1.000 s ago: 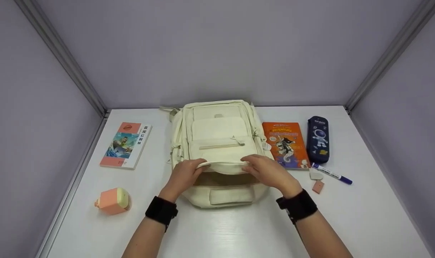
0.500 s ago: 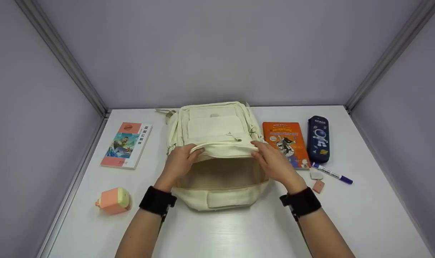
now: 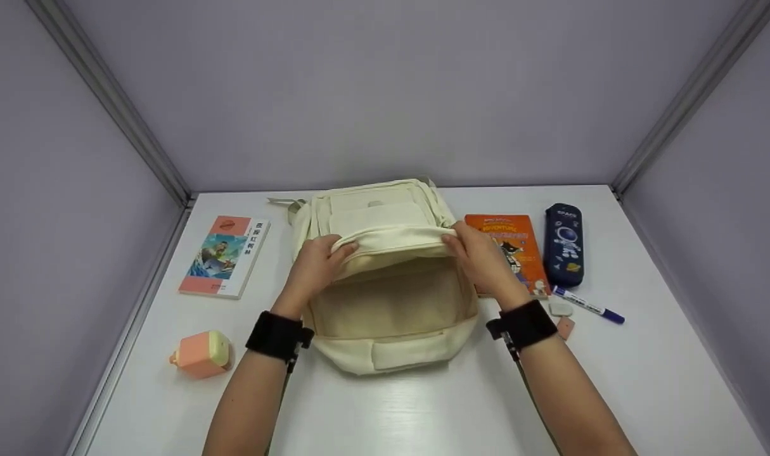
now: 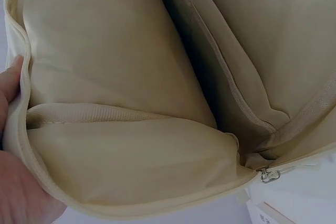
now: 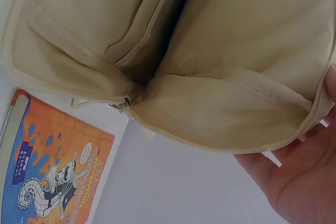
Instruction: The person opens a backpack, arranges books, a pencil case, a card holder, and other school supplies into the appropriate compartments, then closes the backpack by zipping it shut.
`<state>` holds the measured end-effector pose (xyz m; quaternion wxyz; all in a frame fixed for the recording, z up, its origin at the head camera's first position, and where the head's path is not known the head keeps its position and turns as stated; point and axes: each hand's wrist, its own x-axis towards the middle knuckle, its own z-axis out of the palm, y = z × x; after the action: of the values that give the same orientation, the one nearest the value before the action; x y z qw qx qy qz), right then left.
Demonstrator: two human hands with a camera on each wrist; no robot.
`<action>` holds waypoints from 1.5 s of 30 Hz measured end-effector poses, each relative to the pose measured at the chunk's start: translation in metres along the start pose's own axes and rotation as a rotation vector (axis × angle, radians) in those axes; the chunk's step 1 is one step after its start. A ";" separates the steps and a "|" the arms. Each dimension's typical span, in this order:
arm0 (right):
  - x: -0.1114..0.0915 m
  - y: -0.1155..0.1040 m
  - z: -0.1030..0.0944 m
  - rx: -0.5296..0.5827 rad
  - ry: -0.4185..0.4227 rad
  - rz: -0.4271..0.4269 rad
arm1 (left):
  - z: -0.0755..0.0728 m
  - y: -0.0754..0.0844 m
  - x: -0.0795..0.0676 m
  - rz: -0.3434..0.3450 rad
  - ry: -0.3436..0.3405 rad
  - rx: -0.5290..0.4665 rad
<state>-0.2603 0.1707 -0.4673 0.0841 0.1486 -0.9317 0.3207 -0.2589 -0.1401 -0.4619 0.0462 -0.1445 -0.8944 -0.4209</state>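
A cream backpack (image 3: 385,202) lies on the white table with its main compartment gaping toward me. My left hand (image 3: 315,266) pinches the left side of the raised front flap's edge, thumb on the near side. At the right side of the same edge, my right hand (image 3: 483,256) grips the fabric between thumb and fingers. In the left wrist view the beige lining (image 4: 100,51) and an inner pocket (image 4: 231,61) show. A zipper pull (image 5: 122,103) hangs at the corner of the opening in the right wrist view.
Right of the bag lie an orange comic book (image 3: 502,231), a navy pencil case (image 3: 563,244), a marker (image 3: 587,305), a white eraser (image 3: 560,308) and a pink eraser (image 3: 566,328). On the left are a book (image 3: 223,256) and a peach-coloured bottle (image 3: 201,354). Grey walls enclose the table.
Both hands have lifted the flap's edge up and away from me, spreading it wider. The compartment has gone from a narrow slit to a wide opening, and its lining now shows.
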 end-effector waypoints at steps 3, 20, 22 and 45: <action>0.010 -0.001 -0.002 0.016 0.009 0.009 | -0.002 0.000 0.001 0.014 0.008 -0.041; 0.026 0.005 -0.007 0.251 -0.003 0.078 | 0.009 -0.031 -0.017 0.101 0.051 -0.134; 0.024 0.007 -0.007 0.266 -0.029 0.081 | 0.009 -0.030 -0.014 0.094 0.094 -0.113; -0.037 0.098 0.009 -0.327 -0.137 0.380 | -0.009 -0.013 0.006 -0.207 0.223 -0.024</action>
<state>-0.2585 0.2466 -0.5399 -0.0180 -0.0232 -0.9858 0.1651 -0.2686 -0.1533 -0.4648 0.1001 -0.0044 -0.8887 -0.4474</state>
